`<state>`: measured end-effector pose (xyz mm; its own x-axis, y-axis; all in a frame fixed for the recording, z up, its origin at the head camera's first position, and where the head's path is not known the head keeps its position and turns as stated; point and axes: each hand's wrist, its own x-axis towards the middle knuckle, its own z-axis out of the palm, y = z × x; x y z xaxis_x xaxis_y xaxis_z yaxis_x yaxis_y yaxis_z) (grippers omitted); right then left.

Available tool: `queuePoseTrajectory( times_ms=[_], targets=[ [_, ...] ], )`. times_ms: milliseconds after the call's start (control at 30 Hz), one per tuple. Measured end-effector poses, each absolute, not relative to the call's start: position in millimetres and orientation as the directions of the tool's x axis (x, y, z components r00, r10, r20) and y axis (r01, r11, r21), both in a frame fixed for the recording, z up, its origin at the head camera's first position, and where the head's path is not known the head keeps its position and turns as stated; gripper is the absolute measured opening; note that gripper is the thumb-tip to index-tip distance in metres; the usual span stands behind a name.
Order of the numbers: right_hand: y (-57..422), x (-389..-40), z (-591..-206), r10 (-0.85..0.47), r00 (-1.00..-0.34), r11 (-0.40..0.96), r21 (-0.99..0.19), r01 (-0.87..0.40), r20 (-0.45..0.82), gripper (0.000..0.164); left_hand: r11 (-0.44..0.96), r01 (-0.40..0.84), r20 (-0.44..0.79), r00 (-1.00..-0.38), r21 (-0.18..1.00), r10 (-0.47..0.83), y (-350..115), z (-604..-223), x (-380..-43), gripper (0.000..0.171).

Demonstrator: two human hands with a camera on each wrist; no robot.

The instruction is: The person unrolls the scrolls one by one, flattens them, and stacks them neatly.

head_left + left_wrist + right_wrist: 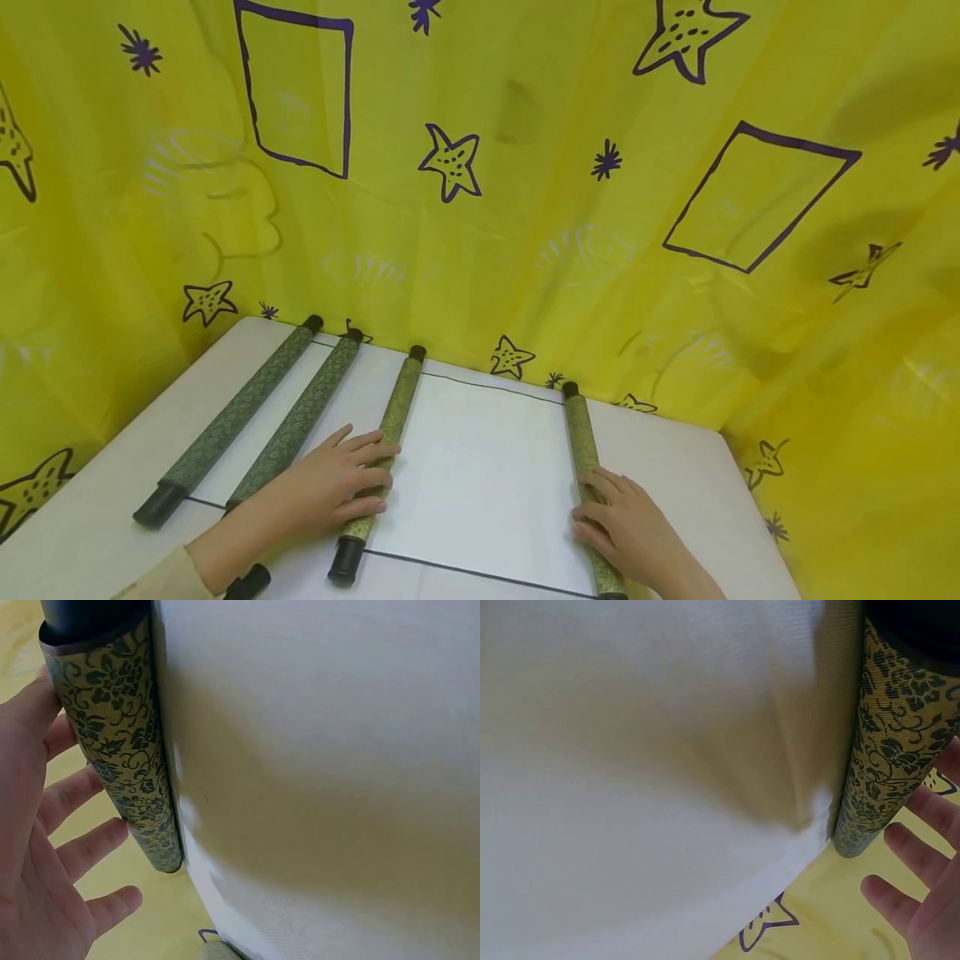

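A hanging scroll with gold-and-dark floral cloth lies partly unrolled on the table, its white sheet [487, 475] between two rolls. On the left roll [403, 396] rests my left hand [333, 479], fingers spread across it. My right hand [633, 525] lies over the right roll [581, 425], fingertips on its inner side. In the left wrist view, extended fingers touch the side of the patterned roll [120, 742], beside its black end knob. Loose fingers stand against the other roll [892, 742] in the right wrist view; part of that hand is out of frame.
A second scroll lies to the left, with two green patterned rolls, the outer one [240, 408] and the inner one [315, 400], partly behind my left forearm. Behind the white table [690, 467] hangs a yellow curtain [525, 208] printed with purple stars and outlines.
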<state>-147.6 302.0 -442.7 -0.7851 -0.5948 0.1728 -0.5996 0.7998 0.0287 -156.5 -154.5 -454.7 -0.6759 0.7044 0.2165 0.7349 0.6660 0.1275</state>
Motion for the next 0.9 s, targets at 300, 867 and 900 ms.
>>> queuePoseTrajectory(
  times_ms=[300, 867, 900],
  targets=[
    [307.1, -147.2, -443.4, -0.599, -0.785, 0.799, 0.052, -0.599, 0.155, 0.014, 0.672, 0.726, 0.211, -0.687, 0.145, 0.696, -157.3, -455.4, -158.2, 0.028],
    [311.2, -150.3, -439.4, -0.605, -0.785, 0.796, 0.068, -0.602, 0.132, 0.022, 0.683, 0.71, 0.197, -0.704, 0.174, 0.682, -159.8, -451.0, -160.2, 0.026],
    [311.4, -150.2, -440.0, -0.605, -0.786, 0.796, 0.069, -0.601, 0.13, 0.022, 0.684, 0.707, 0.194, -0.707, 0.179, 0.68, -160.2, -450.6, -159.7, 0.026]
  ],
)
